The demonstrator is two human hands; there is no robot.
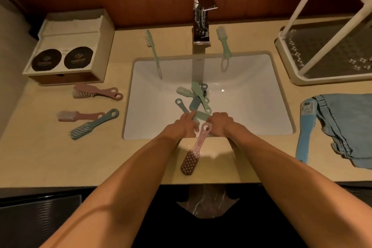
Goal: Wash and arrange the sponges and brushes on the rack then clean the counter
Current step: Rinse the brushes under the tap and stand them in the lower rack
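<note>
On the counter (50, 157): from my feed I count seven brushes outside the basin. Three are at left, two behind it, a blue brush (306, 133) at right and one at the front. I judge that all of them are waiting for a wash.
Rack (298, 81): it stands at the far right, with nothing that I can see on its perforated tray. Every washed piece has to go there, so I'd keep that path free.
Sink (251, 106): both hands are at its near edge. I'd scrub low in the basin so spray stays off the counter I must wipe later.
Tap (201, 16): what looks like a stream falls toward the pile. I'd bring each brush under it rather than rub it dry.
Pile (196, 96): green and grey-blue brushes lie crossed near the drain. I'd lift one at a time so the handles don't snag.
Pink brush (196, 147): its head lies bristles-up on the counter, and its handle reaches over the sink's front rim between the wrists. A careless nudge could tip it in.
Left hand (184, 127): the fingers are straight, their tips touch the near end of the pile, and they grip nothing.
Right hand (221, 125): the fingers are curled over against the pale green piece. I cannot tell whether they close around it.
Pale green piece (202, 116): it lies in the basin between the two hands' fingertips, and I can't make out whether it is a brush or a sponge. I judge it to be the piece being washed. I'd pin it with the left hand and work the bristles with the right.
</note>
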